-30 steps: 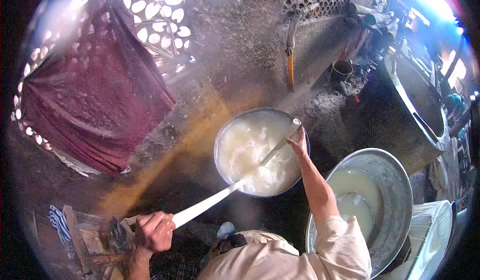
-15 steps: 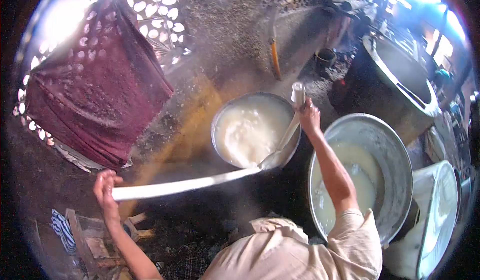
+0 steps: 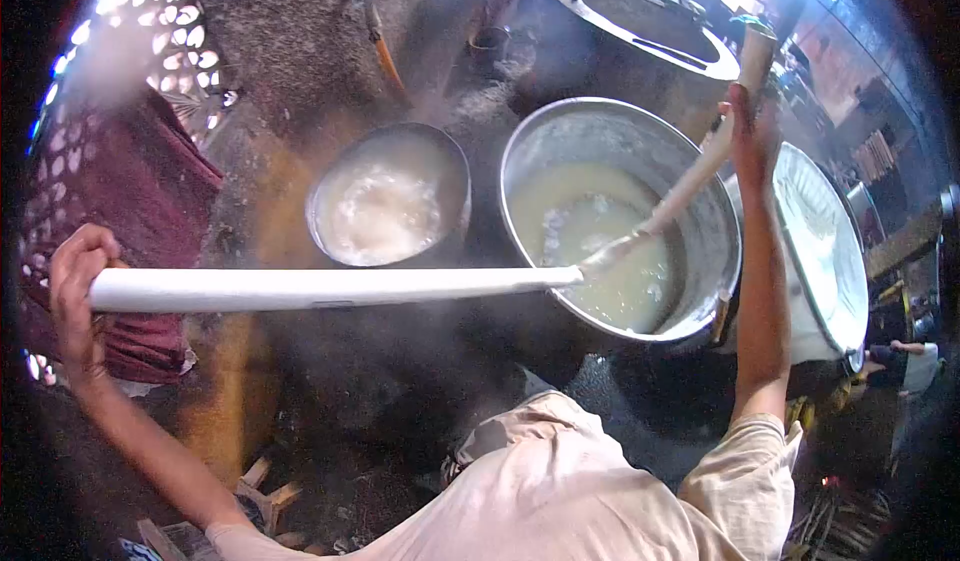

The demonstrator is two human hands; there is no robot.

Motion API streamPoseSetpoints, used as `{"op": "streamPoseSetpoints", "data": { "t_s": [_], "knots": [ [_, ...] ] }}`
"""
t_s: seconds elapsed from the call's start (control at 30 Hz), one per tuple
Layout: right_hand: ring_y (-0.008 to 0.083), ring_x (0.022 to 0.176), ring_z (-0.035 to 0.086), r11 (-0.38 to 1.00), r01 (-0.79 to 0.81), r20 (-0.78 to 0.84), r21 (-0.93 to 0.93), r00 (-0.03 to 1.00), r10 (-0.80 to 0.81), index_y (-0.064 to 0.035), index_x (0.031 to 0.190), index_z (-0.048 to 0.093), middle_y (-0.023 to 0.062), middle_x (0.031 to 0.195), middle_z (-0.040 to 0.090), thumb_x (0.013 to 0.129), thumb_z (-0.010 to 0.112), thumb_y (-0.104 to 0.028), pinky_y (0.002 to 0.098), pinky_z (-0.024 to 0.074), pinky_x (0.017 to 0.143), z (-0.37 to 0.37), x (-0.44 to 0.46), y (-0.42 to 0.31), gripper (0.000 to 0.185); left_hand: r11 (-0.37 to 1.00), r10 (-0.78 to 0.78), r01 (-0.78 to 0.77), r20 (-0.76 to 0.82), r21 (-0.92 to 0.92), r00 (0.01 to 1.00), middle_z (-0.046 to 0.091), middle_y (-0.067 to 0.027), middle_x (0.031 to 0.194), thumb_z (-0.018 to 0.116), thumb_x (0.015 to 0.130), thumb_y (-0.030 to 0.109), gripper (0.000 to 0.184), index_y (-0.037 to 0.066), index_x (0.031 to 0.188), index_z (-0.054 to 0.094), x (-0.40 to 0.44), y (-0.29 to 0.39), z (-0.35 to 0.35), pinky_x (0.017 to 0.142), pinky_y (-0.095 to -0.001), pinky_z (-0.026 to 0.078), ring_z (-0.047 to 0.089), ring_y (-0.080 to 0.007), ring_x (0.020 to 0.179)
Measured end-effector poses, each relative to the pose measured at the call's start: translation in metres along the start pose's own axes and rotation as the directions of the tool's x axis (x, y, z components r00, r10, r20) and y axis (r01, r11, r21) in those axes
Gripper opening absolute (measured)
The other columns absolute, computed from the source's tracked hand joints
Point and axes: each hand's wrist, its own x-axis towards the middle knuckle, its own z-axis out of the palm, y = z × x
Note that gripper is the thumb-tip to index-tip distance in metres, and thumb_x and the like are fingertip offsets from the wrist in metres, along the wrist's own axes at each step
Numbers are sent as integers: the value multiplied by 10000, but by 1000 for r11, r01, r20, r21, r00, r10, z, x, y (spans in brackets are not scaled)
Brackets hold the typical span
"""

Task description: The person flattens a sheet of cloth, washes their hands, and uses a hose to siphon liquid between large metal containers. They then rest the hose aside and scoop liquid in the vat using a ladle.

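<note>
My left hand (image 3: 84, 286) is closed around the wide end of a long, smooth white bar (image 3: 310, 289). At the other side, my right hand (image 3: 752, 141) grips a pale, stick-like length (image 3: 700, 173) below its thick round end. The two lengths meet at an angle over the near rim of a large metal pot (image 3: 522, 126) with cloudy, pale liquid (image 3: 630, 286) in it. I cannot tell whether they are joined as one piece. Left of that pot stands a smaller round pan (image 3: 462, 176) of whitish, frothy liquid (image 3: 385, 223).
A big vat (image 3: 725, 66) with a broad pale rim stands at the back. Right of the large pot is a white tub (image 3: 815, 231). A maroon cloth (image 3: 140, 211) hangs at the left, and an orange-ended hose (image 3: 388, 66) at the back. Farther right a person (image 3: 912, 366) is partly visible.
My view has swung to the right. The meeting point of the two lengths has gone from the smaller pan to the large pot, with both hands carried along.
</note>
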Motion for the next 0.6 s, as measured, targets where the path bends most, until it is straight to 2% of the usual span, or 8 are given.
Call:
{"op": "streamPoseSetpoints", "data": {
  "t_s": [0.07, 0.13, 0.17, 0.23, 0.33, 0.37, 0.47, 0.6],
  "knots": [
    [349, 774, 692, 1000, -29, -25, -2, 999, 29, -41, 1065, 551, 209, 837, 681, 929, 581, -409, 427, 507, 619, -28, -18, 20, 393, 998, 55, -58, 113, 25, 992, 511, -23, 735, 485, 784, 181, 143, 48, 764, 534, 4, -1, 44, 635, -262, 430, 520, -106, 678],
    [429, 811, 653, 941, -72, 65, -329, 993, 99, -21, 1095, 545, 268, 875, 653, 937, 560, -408, 486, 493, 637, -44, -47, 61, 419, 1000, 0, 3, 232, -12, 973, 525, -40, 726, 491, 767, 161, 133, 42, 754, 550, 4, -5, 94, 652, -267, 425, 516, -128, 668],
    [486, 807, 613, 886, 30, -18, -463, 999, -43, -6, 1098, 541, 294, 872, 633, 942, 542, -408, 549, 460, 632, -42, -68, 95, 431, 991, 132, -125, 317, -41, 939, 526, -40, 723, 496, 769, 166, 141, 41, 755, 560, 11, -29, 118, 632, -275, 429, 515, -132, 641],
    [492, 705, 608, 835, -14, 128, -550, 987, 102, -5, 1071, 543, 271, 732, 619, 940, 537, -407, 568, 449, 576, -50, -96, 104, 423, 951, -175, 264, 422, -160, 889, 531, -24, 711, 505, 762, 204, 163, 65, 775, 590, 0, -43, 176, 426, -240, 382, 501, -103, 582],
    [464, 630, 613, 739, 72, 257, -670, 956, 139, -49, 1125, 497, 247, 703, 616, 936, 532, -410, 547, 467, 507, -32, -141, 155, 409, 895, -256, 415, 577, -162, 776, 553, -27, 687, 520, 772, 238, 184, 68, 777, 591, -3, -100, 256, 371, -236, 355, 489, -95, 525],
    [459, 660, 624, 786, 57, 289, -615, 944, 158, -35, 1124, 494, 239, 752, 634, 952, 498, -393, 554, 482, 534, -21, -155, 164, 397, 847, -317, 467, 463, -255, 828, 532, -29, 619, 516, 764, 212, 177, 55, 727, 589, -15, -116, 288, 338, -247, 331, 467, -103, 458],
    [419, 792, 657, 732, -41, 453, -681, 761, 464, -46, 1190, 485, 205, 986, 632, 931, 512, -393, 526, 535, 653, 25, -198, 216, 434, 754, -451, 651, 650, -91, 612, 528, -58, 542, 525, 721, 143, 146, 35, 658, 600, -12, -187, 352, 299, -285, 306, 461, -145, 386],
    [362, 804, 680, 611, 237, 639, -755, 477, 604, -45, 1293, 474, 187, 960, 619, 917, 507, -350, 449, 565, 672, 98, -257, 260, 485, 510, -687, 841, 674, 180, 273, 536, -85, 532, 526, 719, 124, 156, 19, 667, 627, -42, -265, 441, 296, -296, 293, 465, -171, 370]
  ]
}}
